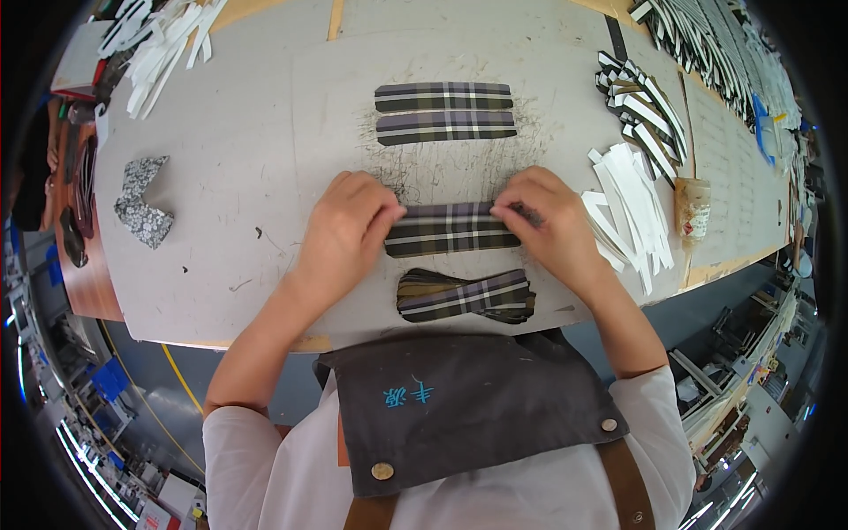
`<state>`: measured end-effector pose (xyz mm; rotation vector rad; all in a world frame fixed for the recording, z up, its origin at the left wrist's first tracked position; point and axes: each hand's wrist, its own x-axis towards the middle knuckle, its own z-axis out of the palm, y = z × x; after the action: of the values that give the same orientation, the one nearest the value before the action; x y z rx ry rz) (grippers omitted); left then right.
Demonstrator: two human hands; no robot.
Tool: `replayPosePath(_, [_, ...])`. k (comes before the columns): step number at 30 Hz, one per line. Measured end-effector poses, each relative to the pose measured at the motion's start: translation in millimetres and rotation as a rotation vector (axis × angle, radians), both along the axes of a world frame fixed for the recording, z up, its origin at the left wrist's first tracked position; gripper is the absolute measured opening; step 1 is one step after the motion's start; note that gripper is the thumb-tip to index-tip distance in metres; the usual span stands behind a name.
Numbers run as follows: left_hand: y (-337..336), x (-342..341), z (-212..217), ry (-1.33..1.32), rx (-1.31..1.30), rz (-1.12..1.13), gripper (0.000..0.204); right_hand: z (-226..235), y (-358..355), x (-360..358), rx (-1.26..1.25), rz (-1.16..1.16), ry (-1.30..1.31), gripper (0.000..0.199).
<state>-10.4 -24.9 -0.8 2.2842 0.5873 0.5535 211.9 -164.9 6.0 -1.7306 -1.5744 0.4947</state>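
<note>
A dark plaid fabric strip (pixel 452 231) lies crosswise on the pale table in front of me. My left hand (pixel 356 212) pinches its upper left corner, and my right hand (pixel 539 208) pinches the upper right corner. Farther away, two matching plaid strips, an upper one (pixel 443 95) and a lower one (pixel 446 127), lie parallel, one just above the other. Nearer to me, a stack of plaid strips (pixel 465 297) sits partly crossed close to the table's front edge. Loose dark threads are scattered around the strips.
White strips (pixel 640 208) lie in a pile right of my right hand, beside a brush (pixel 692 212) in a stained container. Beyond are black-and-white strips (pixel 649 119). A grey patterned cloth piece (pixel 144 203) lies at left; more white strips (pixel 172 44) are at far left.
</note>
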Motion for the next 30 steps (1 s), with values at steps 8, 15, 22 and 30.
replayPosePath(8, [24, 31, -21, 0.016, 0.008, 0.252, 0.009, -8, 35, 11, -0.082, -0.236, 0.051, 0.011])
replayPosePath(15, [18, 34, -9, -0.022, 0.335, 0.193, 0.019, -10, 34, 4, 0.102, -0.213, -0.35, 0.017])
replayPosePath(22, [-5, 18, -23, 0.009, 0.458, -0.105, 0.033, -18, 20, -15, 0.112, 0.079, -0.295, 0.038])
replayPosePath(30, [-2, 13, -16, 0.106, 0.467, -0.055, 0.04, -13, 7, 5, 0.069, 0.073, -0.337, 0.041])
